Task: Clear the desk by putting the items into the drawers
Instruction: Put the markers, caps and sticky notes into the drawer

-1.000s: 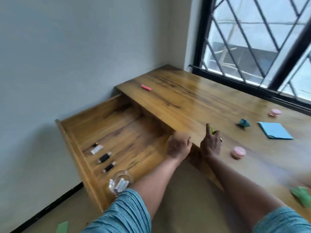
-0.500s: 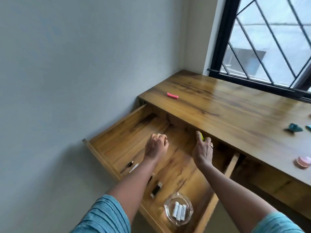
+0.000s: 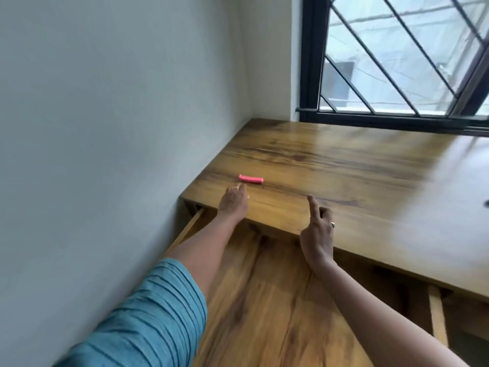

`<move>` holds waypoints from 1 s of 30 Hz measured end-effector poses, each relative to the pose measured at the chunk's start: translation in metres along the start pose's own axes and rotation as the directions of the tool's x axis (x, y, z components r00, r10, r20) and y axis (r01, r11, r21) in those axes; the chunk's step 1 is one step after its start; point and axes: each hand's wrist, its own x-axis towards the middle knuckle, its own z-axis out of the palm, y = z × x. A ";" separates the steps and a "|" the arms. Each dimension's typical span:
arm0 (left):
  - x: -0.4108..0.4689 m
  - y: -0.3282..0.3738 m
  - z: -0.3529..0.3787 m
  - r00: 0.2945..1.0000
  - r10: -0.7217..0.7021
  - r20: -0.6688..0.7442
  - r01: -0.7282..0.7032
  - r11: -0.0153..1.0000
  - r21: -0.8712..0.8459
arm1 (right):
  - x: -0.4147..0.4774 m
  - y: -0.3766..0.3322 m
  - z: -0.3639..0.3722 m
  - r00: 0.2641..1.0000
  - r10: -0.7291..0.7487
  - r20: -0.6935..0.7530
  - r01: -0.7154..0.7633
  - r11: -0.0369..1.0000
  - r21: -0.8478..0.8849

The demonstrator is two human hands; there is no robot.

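Fingers of left hand [image 3: 233, 200] loosely curled, empty, reaching toward pink eraser [image 3: 251, 179] mid-frame; right hand [image 3: 317, 229] forefinger raised, rest curled, contents unclear; drawer [image 3: 264, 300] open below to receive.

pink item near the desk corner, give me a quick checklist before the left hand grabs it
1. Pink item in plain view on the desk top, nothing on it: ok.
2. Left hand close, just short of the item, not touching it: ok.
3. Left hand free to grasp: cannot tell, the palm faces down and the fingers are blurred.
4. Drawer pulled out below the desk edge, ready to take the item: ok.
5. Right hand out of the path, at the desk edge with its index finger raised: ok.
6. Right hand empty: cannot tell, its curled fingers hide the palm.
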 end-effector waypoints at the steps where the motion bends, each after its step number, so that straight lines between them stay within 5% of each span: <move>1: 0.015 -0.001 0.002 0.999 0.008 0.031 -0.008 1.000 0.017 | 0.003 0.002 0.007 1.000 0.000 -0.006 0.000 1.000 0.002; 12: 0.096 -0.019 0.029 0.983 0.175 0.055 -0.181 0.976 0.122 | 0.007 0.009 0.043 0.995 -0.040 -0.095 0.032 0.996 -0.079; 24: -0.041 -0.071 0.045 0.934 0.260 -0.245 -0.319 0.916 -0.244 | -0.066 -0.041 0.094 0.992 -0.052 -0.118 0.046 0.998 -0.049; 26: -0.084 -0.088 0.051 0.963 0.213 -0.167 -0.256 0.920 -0.298 | -0.088 -0.054 0.110 0.999 -0.033 -0.011 0.033 0.999 -0.013; 30: -0.145 -0.125 0.061 0.990 -0.068 0.127 0.100 0.959 -0.267 | -0.136 -0.072 0.142 0.967 0.137 0.213 -0.145 0.989 0.023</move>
